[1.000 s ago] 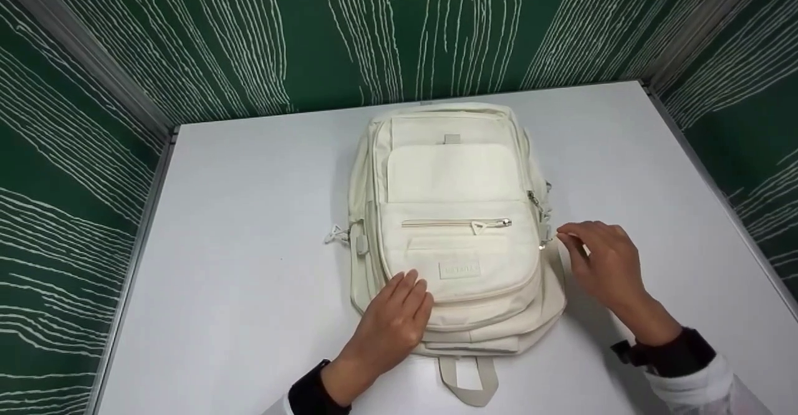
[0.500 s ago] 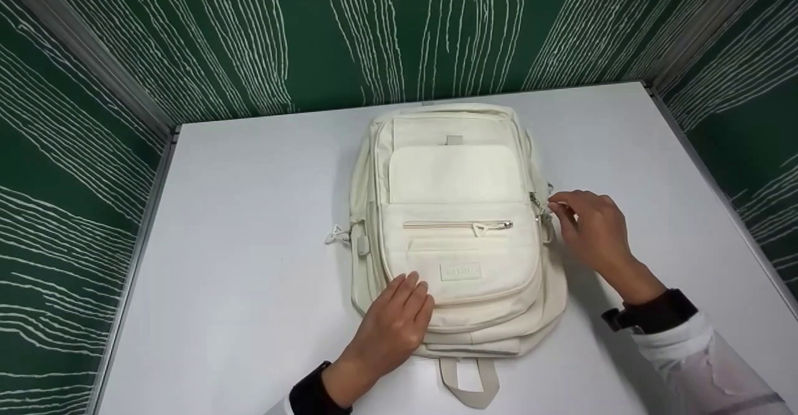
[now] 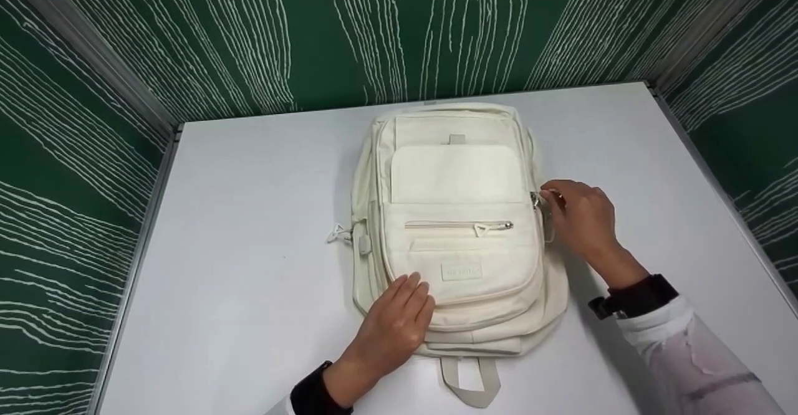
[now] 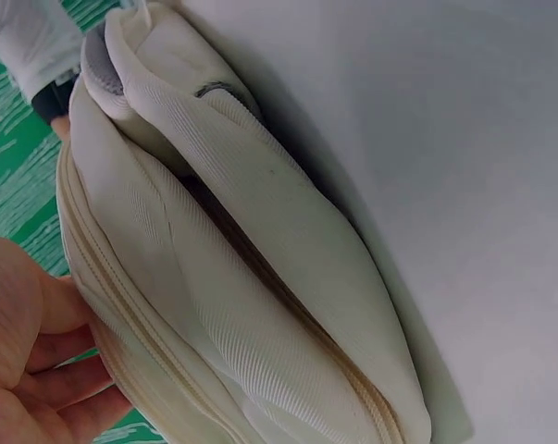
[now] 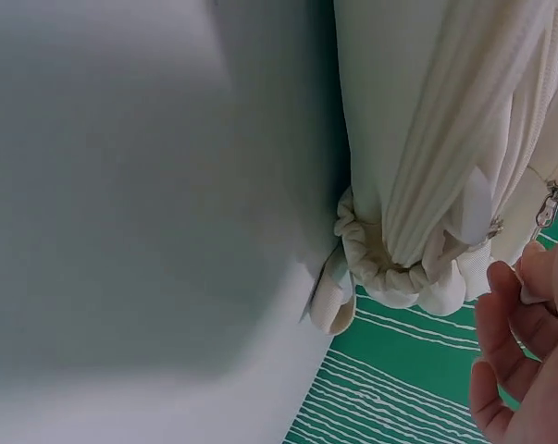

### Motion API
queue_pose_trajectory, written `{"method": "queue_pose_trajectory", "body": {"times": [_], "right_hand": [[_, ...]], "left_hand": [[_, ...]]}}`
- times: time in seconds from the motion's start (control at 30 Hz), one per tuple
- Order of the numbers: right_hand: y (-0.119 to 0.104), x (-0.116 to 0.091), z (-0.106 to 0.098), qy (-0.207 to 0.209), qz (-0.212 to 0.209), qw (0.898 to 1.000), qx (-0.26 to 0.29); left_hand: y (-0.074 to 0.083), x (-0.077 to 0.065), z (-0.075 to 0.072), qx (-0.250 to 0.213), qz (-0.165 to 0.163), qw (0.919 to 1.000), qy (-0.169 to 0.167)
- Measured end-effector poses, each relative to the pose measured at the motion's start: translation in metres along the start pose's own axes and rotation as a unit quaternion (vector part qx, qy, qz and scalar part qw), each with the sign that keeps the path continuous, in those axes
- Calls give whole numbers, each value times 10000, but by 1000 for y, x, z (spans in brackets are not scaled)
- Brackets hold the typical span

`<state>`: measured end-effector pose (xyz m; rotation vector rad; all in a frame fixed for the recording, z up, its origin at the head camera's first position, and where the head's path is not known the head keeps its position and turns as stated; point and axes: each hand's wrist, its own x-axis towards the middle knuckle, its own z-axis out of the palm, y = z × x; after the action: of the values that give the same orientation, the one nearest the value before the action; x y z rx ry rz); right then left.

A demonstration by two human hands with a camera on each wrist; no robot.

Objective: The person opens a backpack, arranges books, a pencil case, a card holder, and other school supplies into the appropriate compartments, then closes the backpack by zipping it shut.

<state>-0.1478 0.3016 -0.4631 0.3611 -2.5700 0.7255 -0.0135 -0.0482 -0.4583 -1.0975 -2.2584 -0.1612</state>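
A cream backpack (image 3: 458, 175) lies front side up on the white table, its grey-beige top loop (image 3: 489, 381) towards me. My left hand (image 3: 397, 324) rests on the lower left edge of its front, fingers nearly straight. In the left wrist view the fingers (image 4: 80, 384) reach over the bag's rounded edge beside a zip seam. At the bag's right side my right hand (image 3: 581, 214) pinches a small white zipper pull (image 5: 530, 294) between thumb and forefinger, mostly hidden by the fingers. A metal zip slider (image 5: 547, 205) shows close to them.
A short zip (image 3: 458, 224) with a triangular pull (image 3: 481, 230) crosses the bag's front pocket. Another triangular pull (image 3: 337, 233) sticks out at the left side. Green walls (image 3: 324, 35) with white wavy lines enclose the white table (image 3: 249, 215) at the back and sides.
My right hand has moved away from me along the bag's right side and a little left, its fingertips coming together at the zipper pull. My left hand and the backpack have stayed put.
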Motion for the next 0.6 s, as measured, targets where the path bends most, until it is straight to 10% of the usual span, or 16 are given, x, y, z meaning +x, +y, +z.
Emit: {"method": "queue_pose_trajectory", "body": {"times": [0.27, 0.47, 0.6], "right_hand": [[2, -23, -20, -300, 453, 9985, 75], [3, -55, -55, -448, 288, 9981, -325], [7, -69, -77, -840, 242, 9942, -623]], "left_hand": [[-8, -6, -10, -624, -658, 9958, 110], [-39, -21, -30, -620, -1491, 9854, 536], [-64, -34, -45, -505, -2329, 9710, 174]]}}
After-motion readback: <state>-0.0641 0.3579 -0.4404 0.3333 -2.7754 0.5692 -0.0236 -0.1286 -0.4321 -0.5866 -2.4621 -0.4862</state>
